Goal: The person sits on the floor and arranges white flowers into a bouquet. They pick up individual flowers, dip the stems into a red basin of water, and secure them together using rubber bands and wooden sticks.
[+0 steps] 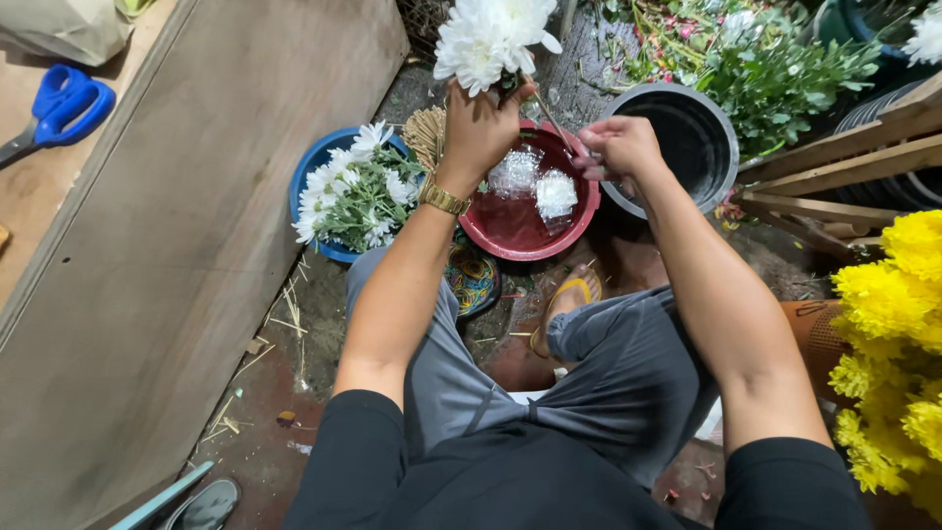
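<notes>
1. The left hand (481,123) is closed around the stems of a white chrysanthemum bunch (491,37), heads up at 12 o'clock, which keeps the blooms clear of the wet bowl below.
2. The right hand (620,147) has its fingers (591,162) pinched shut on something thin and clear at the stems' lower end; what it is cannot be told. A thin stick (551,120) slants between the two hands.
3. Just under both hands sits a red bowl (530,211) holding clear plastic pieces (535,182), close enough to draw from.
4. At 10 o'clock a blue tub (319,167) holds more white flowers (355,191); at 1 o'clock stands an empty black bucket (687,137); yellow chrysanthemums (898,334) crowd 3 o'clock.
5. A coil of coloured rubber bands (473,278) lies by the left knee.
6. The person sits low over a dirty floor (285,383) strewn with stem scraps; a wooden worktop (177,245) runs along the left, blue scissors (59,108) on it.
</notes>
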